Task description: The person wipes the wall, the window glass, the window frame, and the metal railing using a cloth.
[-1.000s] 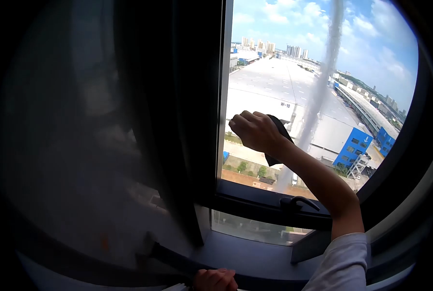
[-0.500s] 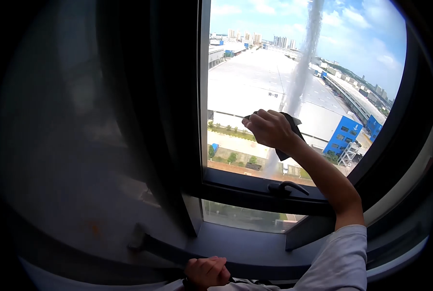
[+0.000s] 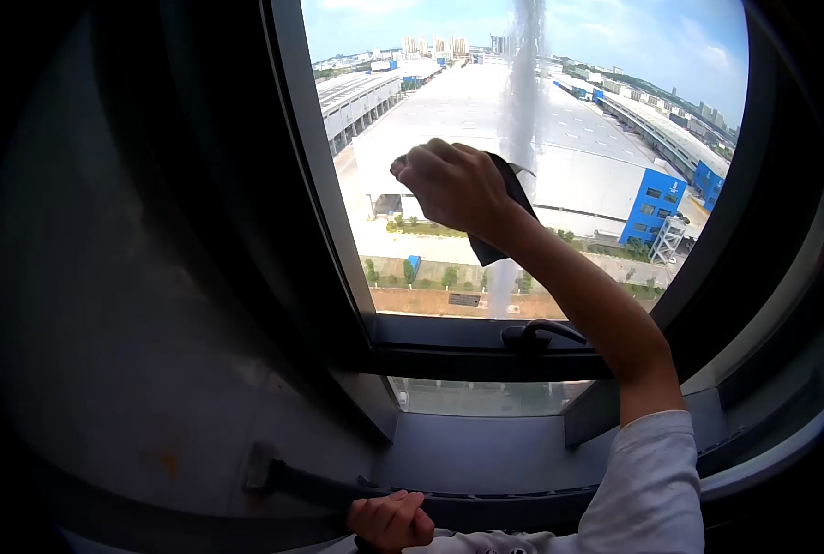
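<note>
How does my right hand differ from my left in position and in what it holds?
Position: the right hand is raised in front of the tall window pane, while the left hand is low, by the dark rail.
Load: the right hand grips a dark, flat piece; no held item shows in the left hand.
Shared: both are bare, with fingers curled.

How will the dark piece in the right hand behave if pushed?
The dark piece is probably light, as it looks thin. It may flex where it sticks out past the right hand, though its middle is hidden.
</note>
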{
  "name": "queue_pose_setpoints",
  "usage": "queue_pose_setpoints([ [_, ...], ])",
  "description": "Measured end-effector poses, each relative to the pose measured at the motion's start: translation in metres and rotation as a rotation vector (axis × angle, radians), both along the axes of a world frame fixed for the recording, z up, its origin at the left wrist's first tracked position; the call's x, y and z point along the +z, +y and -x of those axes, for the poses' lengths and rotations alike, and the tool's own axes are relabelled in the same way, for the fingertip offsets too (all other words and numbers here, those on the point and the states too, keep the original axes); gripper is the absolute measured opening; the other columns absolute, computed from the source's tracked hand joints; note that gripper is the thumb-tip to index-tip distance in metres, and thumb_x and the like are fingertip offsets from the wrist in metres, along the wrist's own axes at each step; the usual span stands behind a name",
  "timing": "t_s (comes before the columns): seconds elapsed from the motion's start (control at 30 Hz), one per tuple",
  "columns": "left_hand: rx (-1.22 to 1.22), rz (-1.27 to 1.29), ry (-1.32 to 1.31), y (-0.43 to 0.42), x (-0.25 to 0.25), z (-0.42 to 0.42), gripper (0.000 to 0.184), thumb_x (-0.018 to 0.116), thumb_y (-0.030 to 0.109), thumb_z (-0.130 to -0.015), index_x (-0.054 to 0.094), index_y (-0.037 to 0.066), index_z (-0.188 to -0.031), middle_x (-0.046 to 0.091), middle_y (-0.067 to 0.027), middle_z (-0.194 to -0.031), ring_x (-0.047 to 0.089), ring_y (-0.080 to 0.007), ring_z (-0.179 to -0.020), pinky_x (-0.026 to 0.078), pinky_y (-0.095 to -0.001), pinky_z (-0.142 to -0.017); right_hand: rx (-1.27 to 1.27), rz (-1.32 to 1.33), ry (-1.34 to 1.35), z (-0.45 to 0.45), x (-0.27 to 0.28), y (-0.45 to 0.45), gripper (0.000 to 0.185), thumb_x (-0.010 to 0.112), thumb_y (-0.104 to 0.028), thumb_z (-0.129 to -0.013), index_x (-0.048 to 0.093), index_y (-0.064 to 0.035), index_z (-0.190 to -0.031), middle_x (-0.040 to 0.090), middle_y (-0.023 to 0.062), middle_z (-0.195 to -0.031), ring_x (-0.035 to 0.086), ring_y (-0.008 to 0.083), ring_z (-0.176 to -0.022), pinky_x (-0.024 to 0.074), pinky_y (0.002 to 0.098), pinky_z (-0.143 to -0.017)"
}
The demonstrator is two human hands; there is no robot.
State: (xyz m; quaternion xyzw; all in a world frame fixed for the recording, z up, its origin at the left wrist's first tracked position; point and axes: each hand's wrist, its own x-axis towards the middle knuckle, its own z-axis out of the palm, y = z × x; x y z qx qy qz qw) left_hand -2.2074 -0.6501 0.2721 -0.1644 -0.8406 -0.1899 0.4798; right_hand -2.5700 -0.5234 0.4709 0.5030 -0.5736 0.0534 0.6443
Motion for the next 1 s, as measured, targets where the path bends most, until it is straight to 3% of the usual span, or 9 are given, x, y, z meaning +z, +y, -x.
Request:
queue_pose_setpoints([
  [0.07, -0.019, 0.006, -0.011, -0.001, 0.003, -0.001, 0.017, 0.057, 0.013, -0.080, 0.070, 0.008, -0.088, 0.067, -0.0057, -0.074, 0.064, -0.0213, -0.064, 0.047, -0.0348, -0.060, 0.032, -0.226, -0.356, -0.013, -0.090, 0.002, 0.010, 0.065, -0.014, -0.085, 0.060, -0.0082, -0.079, 0.051, 0.0023, -0.068, 0.058, 0.0155, -0.064, 0.0493, 0.0289, -0.054],
  [0.17, -0.029, -0.007, -0.009, 0.000, 0.004, 0.000, 0.016, 0.056, 0.012, -0.082, 0.071, 0.007, -0.089, 0.067, -0.0062, -0.075, 0.064, -0.0224, -0.064, 0.047, -0.0360, -0.061, -0.026, -0.371, -0.266, -0.006, -0.122, 0.028, 0.014, 0.065, -0.018, -0.089, 0.060, -0.0093, -0.079, 0.056, 0.0015, -0.075, 0.059, 0.0121, -0.068, 0.0500, 0.0276, -0.055],
  [0.37, 0.007, 0.018, -0.042, 0.000, 0.001, 0.000, 0.019, 0.057, 0.011, -0.076, 0.071, 0.007, -0.088, 0.067, -0.0049, -0.074, 0.064, -0.0205, -0.065, 0.046, -0.0353, -0.059, -0.039, 0.237, 0.336, 0.009, 0.129, 0.092, 0.013, 0.075, -0.017, -0.085, 0.065, -0.0141, -0.078, 0.055, -0.0030, -0.071, 0.058, 0.0106, -0.062, 0.0468, 0.0257, -0.048],
  [0.43, 0.009, 0.012, -0.007, 0.000, -0.004, 0.002, 0.021, 0.056, 0.012, -0.073, 0.072, 0.008, -0.087, 0.067, -0.0041, -0.073, 0.064, -0.0194, -0.064, 0.044, -0.0345, -0.058, -0.160, 0.509, 0.135, -0.020, 0.158, 0.088, 0.004, 0.071, -0.007, -0.080, 0.068, -0.0066, -0.077, 0.058, 0.0062, -0.071, 0.061, 0.0236, -0.061, 0.0476, 0.0358, -0.051],
  [0.53, 0.013, 0.017, -0.009, -0.001, -0.005, 0.005, 0.021, 0.056, 0.012, -0.072, 0.071, 0.008, -0.086, 0.067, -0.0041, -0.072, 0.064, -0.0194, -0.062, 0.043, -0.0342, -0.058, -0.106, 0.440, 0.171, -0.022, 0.123, 0.061, 0.007, 0.072, -0.010, -0.082, 0.068, -0.0070, -0.077, 0.059, 0.0057, -0.072, 0.061, 0.0228, -0.063, 0.0488, 0.0354, -0.052],
  [0.63, -0.006, 0.042, 0.012, 0.000, -0.005, 0.002, 0.020, 0.056, 0.012, -0.074, 0.071, 0.007, -0.086, 0.067, -0.0042, -0.073, 0.063, -0.0204, -0.062, 0.044, -0.0349, -0.058, -0.049, 0.214, 0.186, 0.007, 0.050, 0.026, 0.012, 0.073, -0.016, -0.085, 0.066, -0.0133, -0.076, 0.055, -0.0035, -0.072, 0.055, 0.0095, -0.063, 0.0472, 0.0223, -0.047],
  [0.67, 0.008, 0.042, 0.001, 0.001, -0.003, 0.001, 0.019, 0.055, 0.012, -0.076, 0.071, 0.008, -0.086, 0.067, -0.0041, -0.073, 0.063, -0.0209, -0.062, 0.045, -0.0356, -0.058, -0.104, 0.117, 0.048, 0.001, 0.018, 0.020, 0.006, 0.070, -0.009, -0.080, 0.065, -0.0110, -0.077, 0.060, -0.0029, -0.086, 0.059, 0.0104, -0.079, 0.0516, 0.0234, -0.055],
  [0.77, -0.004, 0.016, -0.012, 0.003, 0.006, 0.000, 0.017, 0.056, 0.011, -0.079, 0.071, 0.008, -0.085, 0.067, -0.0045, -0.073, 0.063, -0.0220, -0.063, 0.047, -0.0366, -0.060, -0.094, -0.089, -0.018, -0.003, -0.029, 0.050, 0.008, 0.072, -0.016, -0.087, 0.065, -0.0130, -0.083, 0.057, -0.0055, -0.077, 0.051, 0.0076, -0.065, 0.0475, 0.0221, -0.048],
  [1.0, 0.011, 0.011, 0.019, 0.007, 0.013, 0.003, 0.014, 0.056, 0.010, -0.079, 0.070, 0.007, -0.081, 0.065, -0.0059, -0.071, 0.061, -0.0225, -0.061, 0.045, -0.0351, -0.057, -0.232, 0.228, 0.098, -0.028, 0.066, 0.196, 0.013, 0.078, -0.017, -0.082, 0.066, -0.0135, -0.077, 0.055, -0.0020, -0.070, 0.058, 0.0124, -0.061, 0.0467, 0.0265, -0.049],
])
